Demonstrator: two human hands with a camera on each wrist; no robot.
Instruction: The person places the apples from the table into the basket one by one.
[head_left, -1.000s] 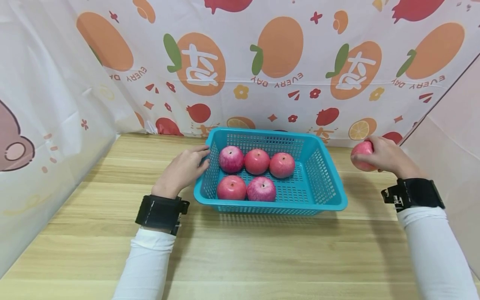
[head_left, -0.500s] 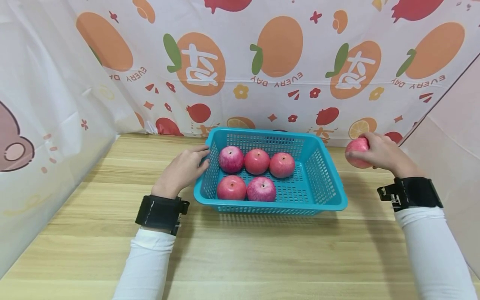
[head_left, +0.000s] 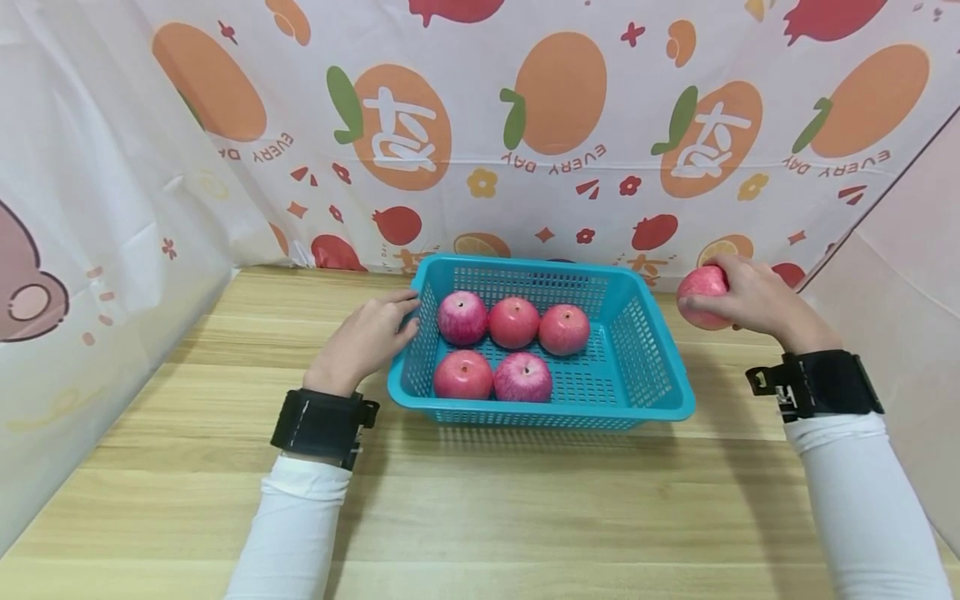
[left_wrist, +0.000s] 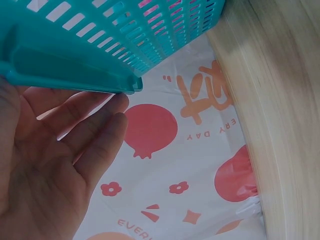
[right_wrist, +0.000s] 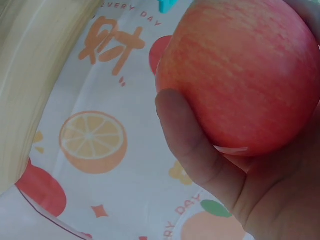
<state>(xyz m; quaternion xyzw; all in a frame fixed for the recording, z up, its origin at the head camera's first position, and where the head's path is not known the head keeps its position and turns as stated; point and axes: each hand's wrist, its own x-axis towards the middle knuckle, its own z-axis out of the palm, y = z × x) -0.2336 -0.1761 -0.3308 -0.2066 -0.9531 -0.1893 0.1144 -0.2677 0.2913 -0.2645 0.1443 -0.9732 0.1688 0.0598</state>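
Observation:
My right hand [head_left: 757, 300] grips a pink-red apple [head_left: 701, 297] above the table, just right of the basket. In the right wrist view the thumb lies along the side of that apple [right_wrist: 245, 75]. A blue plastic basket [head_left: 540, 414] holds several apples: three in the back row, with a striped pink apple [head_left: 522, 377] and a red apple [head_left: 463, 375] in front. At the basket's left end, my left hand [head_left: 365, 343] touches the rim with loosely extended fingers. The left wrist view has these fingers [left_wrist: 95, 125] under the overhanging rim [left_wrist: 65, 87].
The basket stands on a light wooden table [head_left: 525, 517], close to the back. Behind it hangs a white fruit-print cloth [head_left: 480, 108], which continues down the left side. A pale wall panel [head_left: 900, 275] borders the right side.
My right hand has moved left and slightly back with the apple, closer to the basket. The left hand, the basket and the apples in it stay where they were.

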